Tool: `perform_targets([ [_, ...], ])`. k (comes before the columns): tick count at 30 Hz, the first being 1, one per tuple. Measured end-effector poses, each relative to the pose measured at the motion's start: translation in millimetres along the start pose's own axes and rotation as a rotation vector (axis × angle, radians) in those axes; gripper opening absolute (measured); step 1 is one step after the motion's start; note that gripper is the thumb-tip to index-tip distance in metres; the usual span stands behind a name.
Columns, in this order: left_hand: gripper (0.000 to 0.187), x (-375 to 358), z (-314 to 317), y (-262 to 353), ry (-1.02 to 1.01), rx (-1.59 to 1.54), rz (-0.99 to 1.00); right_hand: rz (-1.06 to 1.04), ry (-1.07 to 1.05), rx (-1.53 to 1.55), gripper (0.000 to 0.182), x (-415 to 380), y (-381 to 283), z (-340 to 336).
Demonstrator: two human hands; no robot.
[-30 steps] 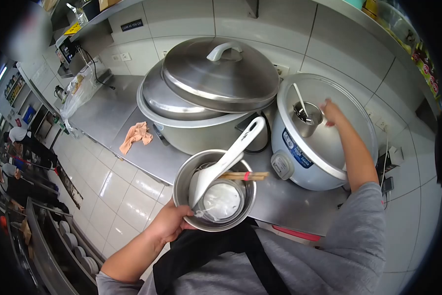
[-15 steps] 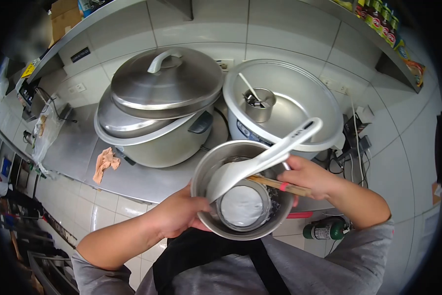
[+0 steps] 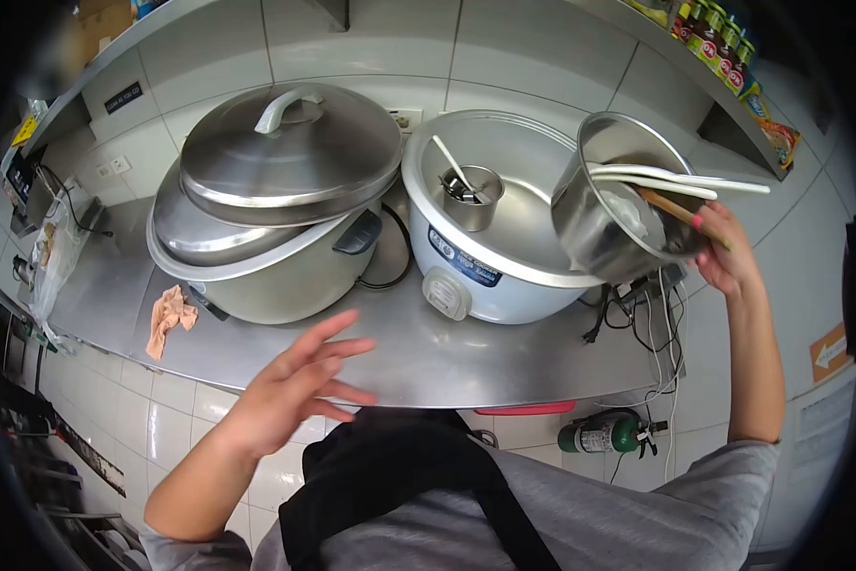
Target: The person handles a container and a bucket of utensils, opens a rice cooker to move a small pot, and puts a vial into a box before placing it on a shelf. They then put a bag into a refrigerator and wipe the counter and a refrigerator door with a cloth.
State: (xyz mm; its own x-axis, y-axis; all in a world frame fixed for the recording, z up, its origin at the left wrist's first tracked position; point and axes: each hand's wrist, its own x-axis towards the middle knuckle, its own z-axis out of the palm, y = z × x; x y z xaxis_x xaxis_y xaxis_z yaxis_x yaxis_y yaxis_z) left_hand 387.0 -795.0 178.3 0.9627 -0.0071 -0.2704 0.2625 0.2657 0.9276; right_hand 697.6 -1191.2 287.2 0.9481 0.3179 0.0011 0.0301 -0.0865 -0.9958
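My right hand (image 3: 730, 249) grips the rim of a stainless steel pot (image 3: 590, 233), raised and tilted over the right side of a large light-blue rice cooker (image 3: 514, 300). White-handled utensils (image 3: 671, 179), which look like rice paddles, and a wooden stick (image 3: 671, 214) with a red band lean out of the pot. Something white and rounded (image 3: 625, 214) shows inside it. My left hand (image 3: 299, 381) is empty, fingers spread, in front of the counter's edge. In the open rice cooker stands a small steel container (image 3: 468, 205) with a white-handled utensil and metal pieces.
A second large rice cooker (image 3: 285, 290) stands at left, its metal lid (image 3: 290, 157) stacked over another lid. An orange-pink cloth (image 3: 171, 319) lies on the steel counter (image 3: 428, 357). Cables (image 3: 637, 328) hang at right, above a green extinguisher (image 3: 614, 433). A shelf holds bottles (image 3: 714, 43).
The pot has moved up and right, away from my body, and tilted. My left hand has let go of it and spread its fingers.
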Motion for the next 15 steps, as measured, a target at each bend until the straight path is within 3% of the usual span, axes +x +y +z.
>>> perform_targets([
  [1,0.059,-11.4,-11.2,-8.2,0.010,-0.008,0.003,-0.047,-0.032,-0.004,0.018,17.3,8.0,-3.0],
  [3,0.047,-37.2,-30.1,-25.1,0.253,-0.046,0.048,-0.008,-0.076,0.002,0.016,47.0,20.0,5.6],
  [4,0.047,-50.3,-36.7,-33.0,0.274,-0.054,0.055,0.002,-0.037,0.031,0.016,67.9,33.7,7.7],
  [6,0.044,-77.2,-46.2,-50.0,0.566,-0.093,0.091,0.063,0.026,0.080,0.016,113.8,65.5,11.7],
  [7,0.044,-90.0,-50.4,-59.4,0.596,-0.107,0.095,0.114,0.049,0.098,0.017,139.2,83.3,14.0],
  [10,0.042,-128.3,-55.9,-85.0,0.889,0.118,0.081,0.176,0.099,0.195,0.014,216.1,146.7,17.8],
  [11,0.042,-140.8,-56.6,-92.0,0.929,0.096,0.084,0.207,0.115,0.229,0.013,237.4,166.1,22.0],
  [13,0.045,-164.8,-59.6,-104.0,1.032,0.385,0.033,0.208,0.164,0.243,0.015,270.3,199.1,31.2],
  [15,0.046,-186.3,-63.3,-114.1,1.102,0.376,0.028,0.180,0.182,0.242,0.017,281.4,213.6,40.0],
])
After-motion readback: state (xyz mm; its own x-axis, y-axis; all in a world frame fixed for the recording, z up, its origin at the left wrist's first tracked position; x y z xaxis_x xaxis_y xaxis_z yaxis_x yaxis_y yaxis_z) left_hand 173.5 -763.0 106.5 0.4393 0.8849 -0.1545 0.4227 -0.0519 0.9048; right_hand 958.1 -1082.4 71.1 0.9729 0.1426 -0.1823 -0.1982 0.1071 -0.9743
